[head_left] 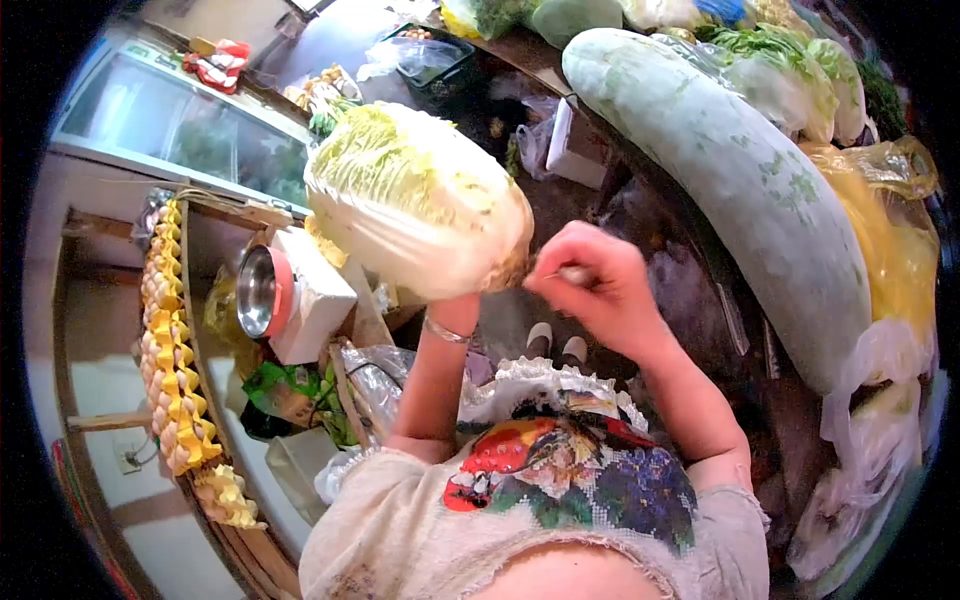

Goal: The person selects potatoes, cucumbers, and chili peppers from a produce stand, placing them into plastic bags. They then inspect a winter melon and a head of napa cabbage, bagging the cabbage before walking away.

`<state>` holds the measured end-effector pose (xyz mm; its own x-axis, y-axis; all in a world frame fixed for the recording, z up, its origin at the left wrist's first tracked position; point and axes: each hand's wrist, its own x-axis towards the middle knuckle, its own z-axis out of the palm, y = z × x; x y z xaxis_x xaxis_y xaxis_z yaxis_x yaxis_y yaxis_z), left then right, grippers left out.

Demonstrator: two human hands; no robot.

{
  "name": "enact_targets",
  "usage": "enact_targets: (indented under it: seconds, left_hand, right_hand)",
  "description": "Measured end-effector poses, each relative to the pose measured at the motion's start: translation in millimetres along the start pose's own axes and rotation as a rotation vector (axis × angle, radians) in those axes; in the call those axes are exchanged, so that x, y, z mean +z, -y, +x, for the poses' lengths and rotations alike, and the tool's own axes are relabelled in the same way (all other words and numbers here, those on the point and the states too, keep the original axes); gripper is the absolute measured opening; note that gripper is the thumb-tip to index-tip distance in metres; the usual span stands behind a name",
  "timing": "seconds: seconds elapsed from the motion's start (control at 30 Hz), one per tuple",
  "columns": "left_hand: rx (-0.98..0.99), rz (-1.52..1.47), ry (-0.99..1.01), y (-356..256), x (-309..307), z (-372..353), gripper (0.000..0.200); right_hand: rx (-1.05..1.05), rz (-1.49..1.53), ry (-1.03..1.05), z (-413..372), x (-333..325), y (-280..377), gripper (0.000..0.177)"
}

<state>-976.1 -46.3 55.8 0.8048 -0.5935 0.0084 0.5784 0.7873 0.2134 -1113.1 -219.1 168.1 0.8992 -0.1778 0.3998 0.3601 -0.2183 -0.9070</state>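
Observation:
A large napa cabbage [415, 200], pale green at its leafy end and white toward its base, is held up in front of me. My left hand [455, 312] supports it from below; the cabbage hides most of the fingers, and a bracelet circles the wrist. Close to the cabbage's cut base, my right hand [590, 280] is closed with its fingers curled in a pinch. Something small and pale shows between these fingers, too unclear to name.
A huge pale winter melon [720, 180] lies along the right side, beside bagged greens [800, 80]. A glass-topped case [180, 130] stands at upper left. Garlic strings [170, 330] hang at left near a metal bowl [260, 290]. A black crate [440, 70] is behind.

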Motion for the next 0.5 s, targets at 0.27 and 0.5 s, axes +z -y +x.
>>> enact_targets:
  seconds: [0.27, 0.5]
  left_hand:
    - [-0.082, -0.098, -0.111, 7, -8, -11, 0.054]
    - [-0.073, 0.048, -0.296, 19, 41, -26, 0.060]
  right_hand:
    - [0.158, 0.265, -0.110, 22, -6, -8, 0.013]
    - [-0.162, -0.103, 0.023, 27, 4, -1, 0.026]
